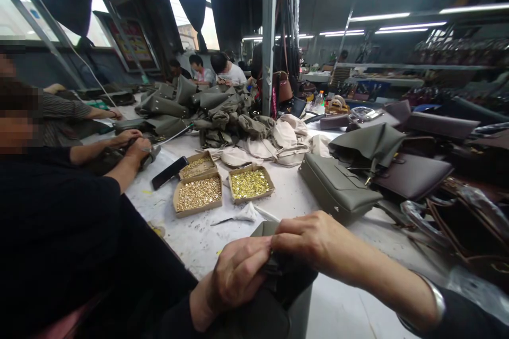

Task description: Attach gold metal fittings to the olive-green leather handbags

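An olive-grey leather bag piece [265, 229] sits at the near edge of the white table [290, 190], partly under my hands. My left hand [234, 275] is closed, fingers curled on the piece's dark edge. My right hand [310, 238] comes in from the right with its fingers bent and pinched on the same edge, touching the left. What lies between the fingertips is hidden.
Three cardboard trays of gold rivets [199, 193] stand just beyond my hands, beside a black phone [170, 171]. A finished olive bag [338, 185] lies right of them, brown bags [413, 175] farther right. A co-worker in black [51, 233] sits close on my left. Olive pieces [214, 111] pile at the back.
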A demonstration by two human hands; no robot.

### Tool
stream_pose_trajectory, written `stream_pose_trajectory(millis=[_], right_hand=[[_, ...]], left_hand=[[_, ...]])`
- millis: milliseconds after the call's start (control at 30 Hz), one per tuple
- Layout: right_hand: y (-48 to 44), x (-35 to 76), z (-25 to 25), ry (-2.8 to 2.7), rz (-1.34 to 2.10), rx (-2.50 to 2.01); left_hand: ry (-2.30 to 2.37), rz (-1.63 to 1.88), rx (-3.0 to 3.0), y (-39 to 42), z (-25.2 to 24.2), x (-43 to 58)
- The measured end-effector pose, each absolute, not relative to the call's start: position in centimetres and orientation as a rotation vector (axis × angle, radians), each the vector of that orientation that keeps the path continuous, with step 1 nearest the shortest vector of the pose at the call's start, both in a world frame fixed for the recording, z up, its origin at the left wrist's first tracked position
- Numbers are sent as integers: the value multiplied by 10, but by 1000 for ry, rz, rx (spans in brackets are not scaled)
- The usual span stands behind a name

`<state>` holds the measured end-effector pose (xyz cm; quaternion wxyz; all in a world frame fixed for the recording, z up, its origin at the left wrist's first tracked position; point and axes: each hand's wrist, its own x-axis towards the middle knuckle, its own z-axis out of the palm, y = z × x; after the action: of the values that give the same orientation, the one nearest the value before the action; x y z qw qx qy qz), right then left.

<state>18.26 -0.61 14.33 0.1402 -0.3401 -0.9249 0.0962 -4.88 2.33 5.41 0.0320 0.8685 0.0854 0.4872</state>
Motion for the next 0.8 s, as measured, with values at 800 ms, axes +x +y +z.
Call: stream_pose_trajectory(millis=[800], right_hand=[[-6,180,148,-2832,103,-857]], left_hand=[[258,1454,2611,23,50,-46]])
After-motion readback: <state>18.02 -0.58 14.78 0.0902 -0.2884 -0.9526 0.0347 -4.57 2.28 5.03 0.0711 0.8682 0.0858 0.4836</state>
